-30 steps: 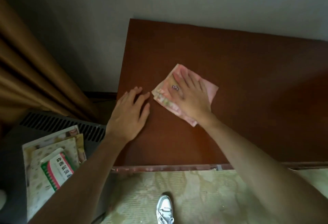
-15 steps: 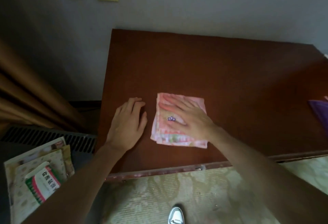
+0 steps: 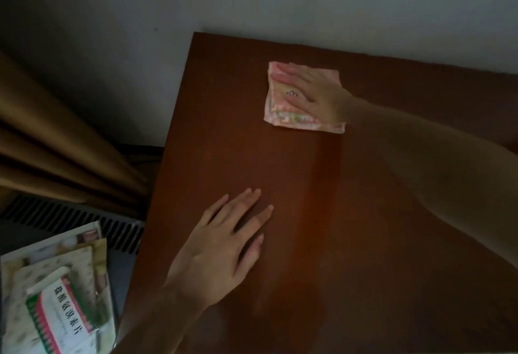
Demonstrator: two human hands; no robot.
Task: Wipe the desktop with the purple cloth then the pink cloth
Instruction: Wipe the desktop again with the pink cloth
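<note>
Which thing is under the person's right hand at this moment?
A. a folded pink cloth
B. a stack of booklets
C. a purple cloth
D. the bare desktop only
A: the right hand lies flat, fingers straight, on the folded pink cloth near the far side of the desktop; the left hand rests on bare wood.

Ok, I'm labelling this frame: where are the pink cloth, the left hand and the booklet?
pink cloth [image 3: 283,118], head view, its near left part.
left hand [image 3: 221,252], head view, its back.
booklet [image 3: 66,316], head view, its white cover.
</note>
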